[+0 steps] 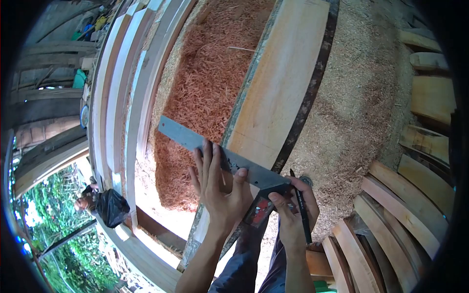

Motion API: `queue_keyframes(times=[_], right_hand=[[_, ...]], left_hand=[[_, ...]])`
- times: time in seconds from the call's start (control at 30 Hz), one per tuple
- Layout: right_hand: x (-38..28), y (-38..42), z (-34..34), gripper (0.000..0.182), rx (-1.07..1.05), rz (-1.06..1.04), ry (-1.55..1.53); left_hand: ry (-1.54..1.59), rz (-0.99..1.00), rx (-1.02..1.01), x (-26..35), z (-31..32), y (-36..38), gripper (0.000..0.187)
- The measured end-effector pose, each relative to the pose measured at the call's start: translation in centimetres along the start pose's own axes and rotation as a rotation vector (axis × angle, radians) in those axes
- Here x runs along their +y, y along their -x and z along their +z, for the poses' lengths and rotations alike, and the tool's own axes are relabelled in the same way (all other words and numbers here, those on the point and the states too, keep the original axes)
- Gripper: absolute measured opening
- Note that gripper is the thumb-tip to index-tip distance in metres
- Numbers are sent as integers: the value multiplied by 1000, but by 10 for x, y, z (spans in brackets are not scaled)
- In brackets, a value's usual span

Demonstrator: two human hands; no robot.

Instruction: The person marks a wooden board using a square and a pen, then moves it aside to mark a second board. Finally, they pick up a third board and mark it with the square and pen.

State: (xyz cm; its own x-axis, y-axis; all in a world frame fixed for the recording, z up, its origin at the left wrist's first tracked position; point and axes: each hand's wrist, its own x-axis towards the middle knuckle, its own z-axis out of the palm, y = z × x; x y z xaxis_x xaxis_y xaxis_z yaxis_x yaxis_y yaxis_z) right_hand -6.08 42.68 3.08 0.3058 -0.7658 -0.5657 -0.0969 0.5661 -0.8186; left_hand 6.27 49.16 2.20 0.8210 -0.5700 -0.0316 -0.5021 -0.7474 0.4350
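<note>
A long plank (288,73) with dark bark along its edges runs away from me. Across it lies a metal try square (181,135), its dark stock with a red patch towards me. My left hand (217,190) rests on the blade with outstretched fingers, thumb apart on the metal. My right hand (295,215) is closed around a black marker pen (303,215), held roughly upright at the square's right end. Its thumb and index finger are right at the corner of the square. A faint thin line crosses the plank just beyond the blade.
Reddish wood shavings (207,73) are heaped left of the plank, and paler sawdust (356,88) covers the ground on the right. Long boards (115,93) stand at left; cut pieces (391,195) line the right side. A black plastic bag (112,207) hangs at lower left.
</note>
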Motion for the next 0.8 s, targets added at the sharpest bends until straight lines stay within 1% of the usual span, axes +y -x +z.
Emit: queue_keyframes(times=[0.1,0.2,0.3,0.4,0.47,0.6,0.67,0.7,0.73,0.8], right_hand=[[2,1,-1,42,-23,25,-33],[3,-1,-3,43,-35,-19,-24],[0,0,-3,44,-40,-4,-14],[2,-1,-4,45,-36,28,-8],[1,-2,-4,47,-45,39,-23],[2,-3,-8,47,-74,22,-35],[6,-4,-10,41,8,-121,57],[5,-5,-13,41,2,-120,55],[1,-8,-18,41,52,-138,86],[-8,-12,-21,49,140,-181,152]], left_hand=[[18,11,-12,-2,-1,1,65],[9,11,1,1,0,1,65],[4,21,48,1,0,1,64],[-24,19,49,1,0,1,64],[-39,10,-8,2,-3,1,65],[-28,-2,-8,3,-3,0,65],[-26,-2,-5,3,-3,0,65],[-30,-5,-1,3,-2,0,65],[-36,5,22,1,0,0,65],[-48,11,51,0,1,1,65]])
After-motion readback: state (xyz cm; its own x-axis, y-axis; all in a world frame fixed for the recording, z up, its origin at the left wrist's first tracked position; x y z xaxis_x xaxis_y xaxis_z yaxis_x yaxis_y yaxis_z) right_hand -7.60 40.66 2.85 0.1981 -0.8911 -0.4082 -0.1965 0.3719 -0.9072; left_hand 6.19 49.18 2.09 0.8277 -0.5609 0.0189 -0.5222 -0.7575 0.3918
